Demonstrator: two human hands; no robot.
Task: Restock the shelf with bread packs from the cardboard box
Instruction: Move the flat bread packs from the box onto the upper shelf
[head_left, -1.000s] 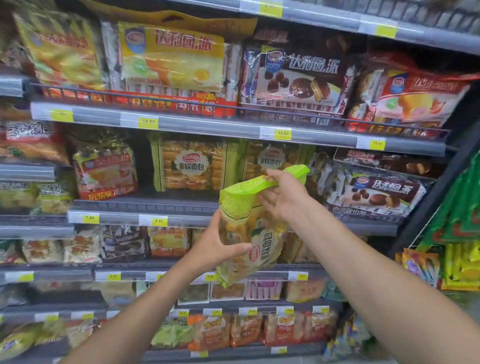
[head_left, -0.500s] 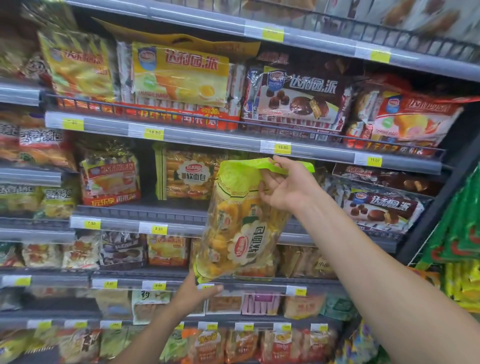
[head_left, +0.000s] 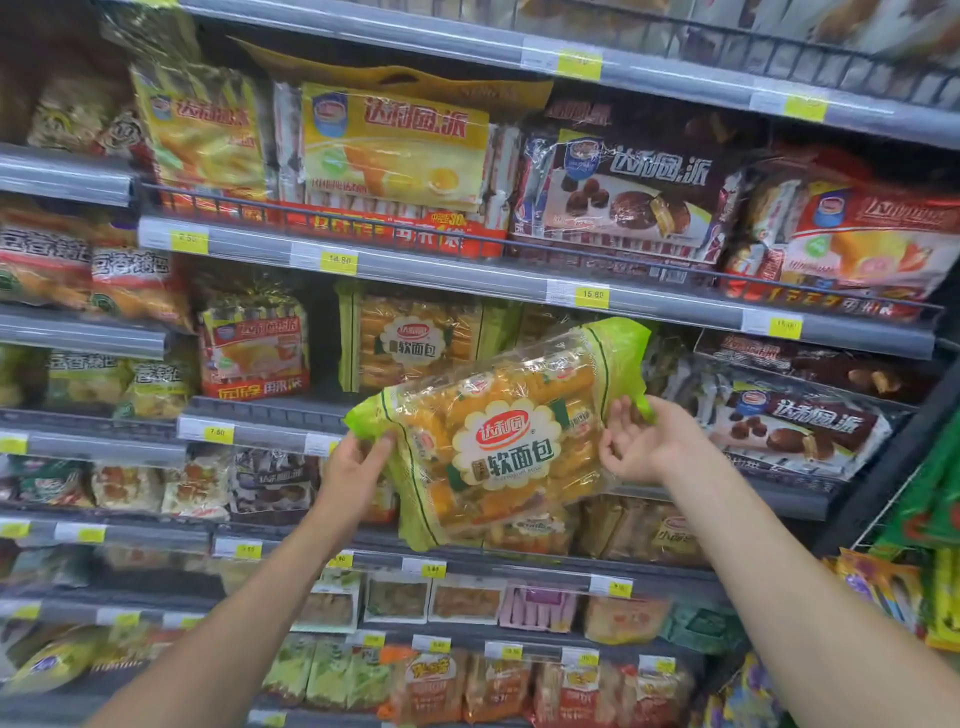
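A green-edged bread pack (head_left: 498, 441) with orange rolls and a white flower label is held in front of the middle shelf (head_left: 260, 423), tilted with its label facing me. My left hand (head_left: 353, 467) grips its lower left green edge. My right hand (head_left: 644, 441) holds its right side, fingers curled at the green edge. A matching bread pack (head_left: 410, 343) stands on the shelf behind. The cardboard box is out of view.
Pie packs fill the upper shelf (head_left: 467, 275) behind a wire rail. A chocolate pie pack (head_left: 800, 426) lies right of the held pack. Smaller bread bags crowd the lower shelves (head_left: 467, 561). Green snack bags (head_left: 930, 499) hang at the far right.
The pack has turned from upright to nearly flat-on and shifted right. My left hand moved up from its bottom to its left edge; my right hand dropped from the top seal to the right side.
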